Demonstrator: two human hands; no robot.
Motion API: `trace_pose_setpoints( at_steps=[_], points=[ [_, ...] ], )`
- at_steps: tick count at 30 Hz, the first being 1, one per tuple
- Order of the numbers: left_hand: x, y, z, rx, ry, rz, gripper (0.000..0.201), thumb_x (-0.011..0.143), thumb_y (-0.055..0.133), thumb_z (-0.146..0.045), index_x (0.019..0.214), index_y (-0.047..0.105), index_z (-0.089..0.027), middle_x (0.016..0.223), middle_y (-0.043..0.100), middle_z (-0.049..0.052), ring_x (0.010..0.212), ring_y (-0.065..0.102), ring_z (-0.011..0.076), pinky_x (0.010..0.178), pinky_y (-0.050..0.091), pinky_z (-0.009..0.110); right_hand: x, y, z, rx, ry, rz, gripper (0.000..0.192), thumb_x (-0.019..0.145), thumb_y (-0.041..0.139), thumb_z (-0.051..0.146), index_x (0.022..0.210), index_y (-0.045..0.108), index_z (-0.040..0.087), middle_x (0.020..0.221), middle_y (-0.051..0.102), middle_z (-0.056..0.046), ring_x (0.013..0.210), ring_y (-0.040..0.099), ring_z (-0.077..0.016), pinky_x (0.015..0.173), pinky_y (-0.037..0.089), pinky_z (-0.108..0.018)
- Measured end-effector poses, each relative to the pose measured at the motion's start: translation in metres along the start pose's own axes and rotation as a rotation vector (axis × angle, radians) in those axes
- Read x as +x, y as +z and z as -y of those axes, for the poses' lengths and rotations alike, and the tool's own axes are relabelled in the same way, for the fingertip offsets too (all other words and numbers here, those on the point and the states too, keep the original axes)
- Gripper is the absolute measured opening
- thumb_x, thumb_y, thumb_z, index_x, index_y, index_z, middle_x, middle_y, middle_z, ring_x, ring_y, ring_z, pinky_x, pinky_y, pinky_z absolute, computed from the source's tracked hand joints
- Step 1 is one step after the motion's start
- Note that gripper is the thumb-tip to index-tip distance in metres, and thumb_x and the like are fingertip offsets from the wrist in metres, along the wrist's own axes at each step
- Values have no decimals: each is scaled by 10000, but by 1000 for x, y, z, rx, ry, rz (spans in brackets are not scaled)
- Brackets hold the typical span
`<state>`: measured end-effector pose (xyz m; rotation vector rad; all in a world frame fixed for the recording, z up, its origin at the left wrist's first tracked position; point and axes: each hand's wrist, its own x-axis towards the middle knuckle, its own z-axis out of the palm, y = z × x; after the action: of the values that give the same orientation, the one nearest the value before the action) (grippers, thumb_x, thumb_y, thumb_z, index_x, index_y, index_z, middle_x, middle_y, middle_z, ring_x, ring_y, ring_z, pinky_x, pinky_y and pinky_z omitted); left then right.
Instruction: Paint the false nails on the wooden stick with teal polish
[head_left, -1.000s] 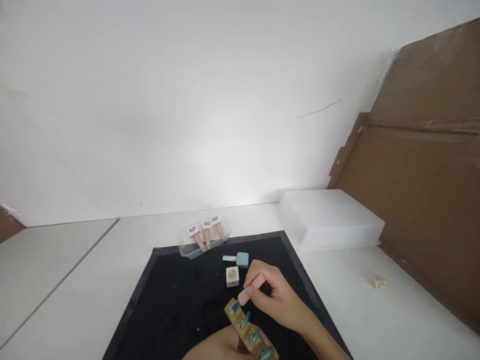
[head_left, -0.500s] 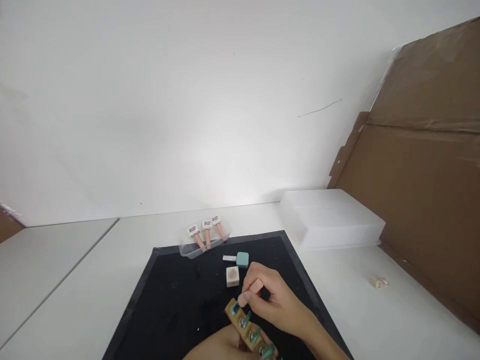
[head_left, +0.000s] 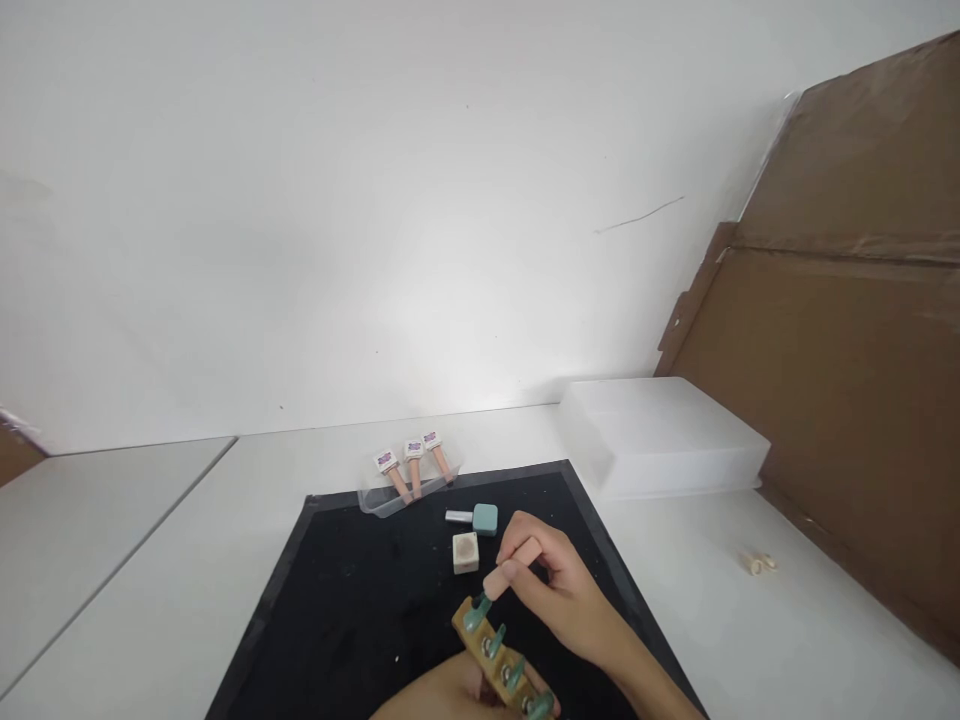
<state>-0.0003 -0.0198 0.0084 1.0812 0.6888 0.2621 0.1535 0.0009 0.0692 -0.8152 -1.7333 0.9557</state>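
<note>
Right hand [head_left: 559,590]: fingers curled, thumb and forefinger pinching a small pink handle [head_left: 510,568] whose tip meets the farthest green nail tip [head_left: 478,611] on the wooden holder.

Left hand [head_left: 442,697]: low at the frame's bottom edge, only partly in view, closed around the near end of the wooden nail-tip holder [head_left: 501,662], which slants away from it toward the right hand. Four green nail tips stand in a row along the holder.

Black mat [head_left: 352,610]: beneath both hands.

Small cream square block [head_left: 465,552]: on the mat, just beyond the right hand's fingers.

Teal nail-polish bottle [head_left: 480,519] with silver cap: lying on its side, just past the block.

Clear tray [head_left: 405,480] with three pink-handled pieces: at the mat's far edge, well beyond both hands.

Translucent white box [head_left: 664,435]: beyond and to the right of the right hand, on the white table [head_left: 787,630].

Brown cardboard [head_left: 847,330]: leaning at far right.
</note>
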Motion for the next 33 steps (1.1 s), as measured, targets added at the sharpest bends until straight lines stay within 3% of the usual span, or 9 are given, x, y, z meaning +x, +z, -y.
trace_pose_setpoints(
  at_steps=[11,27,33],
  points=[
    [-2,1,-5,-5,0,12,342,613,685,-427,892,668,-230,891,626,38,872,525,220,821,362,339,-1,2,1,2,29,77,120,834,479,162,727,515,202,679,606,-10,587,461,-137,557,378,-262],
    [-2,0,-2,-12,-9,13,320,618,685,-419,875,669,-229,859,630,31,832,529,198,799,372,321,2,-2,-6,26,54,-66,201,840,474,177,642,481,205,592,627,-3,573,514,-147,564,390,-279],
    [-1,0,-3,-12,-9,3,337,603,693,-426,875,669,-229,867,636,32,843,534,207,802,376,326,0,1,-3,-12,-8,30,121,809,519,191,691,544,197,621,584,-2,558,482,-138,531,374,-262]
  ],
)
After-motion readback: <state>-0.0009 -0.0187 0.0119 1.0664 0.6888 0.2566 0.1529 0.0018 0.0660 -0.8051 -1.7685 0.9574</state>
